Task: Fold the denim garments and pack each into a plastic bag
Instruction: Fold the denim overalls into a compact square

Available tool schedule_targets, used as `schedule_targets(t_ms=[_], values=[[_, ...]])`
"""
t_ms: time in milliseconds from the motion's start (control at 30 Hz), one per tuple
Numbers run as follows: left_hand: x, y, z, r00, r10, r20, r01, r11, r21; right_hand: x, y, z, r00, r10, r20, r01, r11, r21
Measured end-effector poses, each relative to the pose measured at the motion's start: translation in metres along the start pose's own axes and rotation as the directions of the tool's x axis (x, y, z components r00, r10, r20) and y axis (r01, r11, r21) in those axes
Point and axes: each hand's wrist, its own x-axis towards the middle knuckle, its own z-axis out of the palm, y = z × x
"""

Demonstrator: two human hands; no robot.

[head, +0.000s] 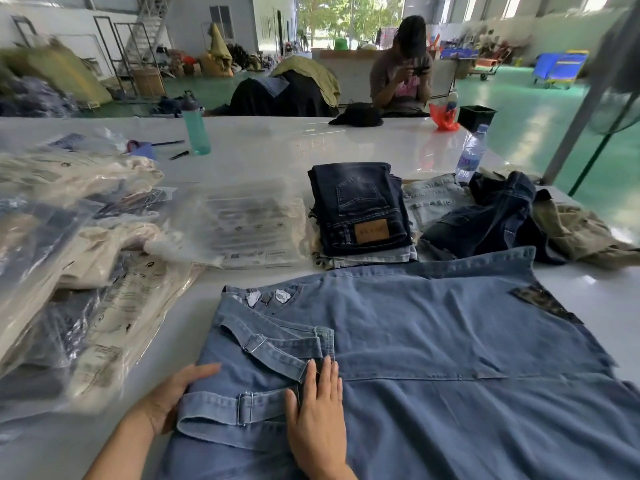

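A light blue denim overall dress (433,341) lies spread flat on the white table (270,147), its straps with metal buckles folded across its near left part. My left hand (173,393) holds the garment's left edge, thumb on top and fingers under the fabric. My right hand (318,420) presses flat on the denim beside the straps, fingers straight. Behind the dress stands a stack of folded dark jeans (360,209). Empty clear plastic bags (249,223) lie to the stack's left.
Bagged garments (69,271) pile up at the left. Loose unfolded denim and khaki clothes (512,216) lie at the right. A teal bottle (195,129), a water bottle (469,157) and pens stand farther back. A person (401,74) sits across the table.
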Motion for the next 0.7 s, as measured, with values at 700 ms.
schedule_targets(t_ms=[700], values=[[-0.033, 0.018, 0.009, 0.982, 0.157, 0.102, -0.153, 0.987, -0.045, 0.010, 0.009, -0.001, 0.982, 0.007, 0.190, -0.077, 0.928, 0.365]])
